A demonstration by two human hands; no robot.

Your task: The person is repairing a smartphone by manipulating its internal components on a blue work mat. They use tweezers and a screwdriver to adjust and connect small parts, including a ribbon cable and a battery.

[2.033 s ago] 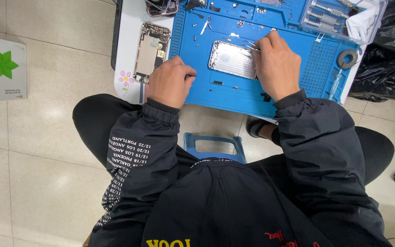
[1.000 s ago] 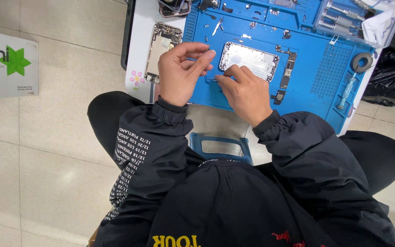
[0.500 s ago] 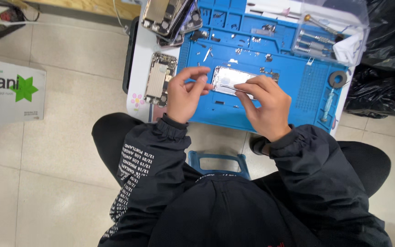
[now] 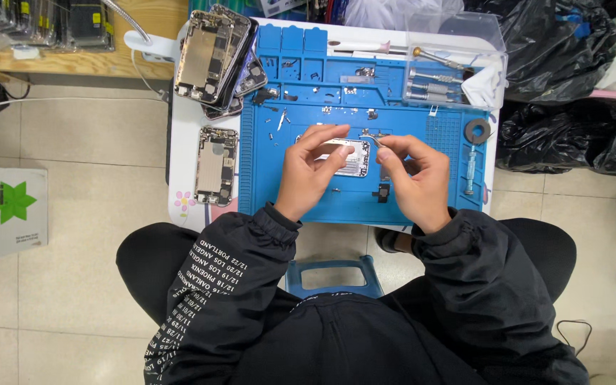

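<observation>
The opened silver phone housing (image 4: 347,158) lies flat near the middle of the blue silicone repair mat (image 4: 308,199), which covers most of the small white counter (image 4: 183,207).

Progress, judged from the present layout: the housing is open with its interior exposed, and small dark screws and parts (image 4: 381,193) lie loose on the mat beside it, so the work appears to be in mid-course. Whether parts are going in or coming out cannot be told.

Left hand (image 4: 308,175): wrist low at the mat's near edge, palm turned down. Its fingers (image 4: 333,135) are curled and rest on the left end of the housing, thumb and forefinger gripping its edge.

Right hand (image 4: 411,178): wrist at the near edge, hand raised over the housing's right end. Its fingers (image 4: 390,150) are pressed together, pinching thin metal tweezers (image 4: 372,137); the tip points toward the housing's upper right corner.

Other items present:
- a further bare phone frame (image 4: 215,165) on the counter left of the mat;
- a stack of stripped phone frames (image 4: 215,57) at the far left corner;
- metal screwdrivers (image 4: 433,89) in the mat's upper right tray.
</observation>
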